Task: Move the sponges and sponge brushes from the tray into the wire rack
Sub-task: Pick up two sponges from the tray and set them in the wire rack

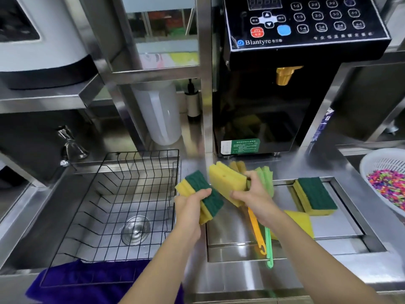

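Sponge, left: I see a yellow block with a dark green scrub face point(202, 194), face up, long axis running from near-right to far-left, held above the counter point(192, 279) between rack and tray.
Left hand point(189, 207): closed on that sponge, fingers over the green face, forearm coming up from the bottom edge.
Brushes: two sponge brushes, one with an orange handle point(255, 229), one with a green handle point(268, 246); heads up and away from me, handles hanging down toward me over the tray.
Yellow sponge point(226, 183): plain side toward me, tilted on edge against the brush heads.
Right hand point(255, 194): clenched around the brushes and the yellow sponge together, wrist bent inward.
Tray point(341, 233): steel, sunk in the counter at right; one green-topped sponge point(314, 196) lies flat at its far side, another yellow one point(301, 224) sits nearer, partly behind my right forearm.
Rack point(122, 207): black wire, over the sink at left, nothing in it.
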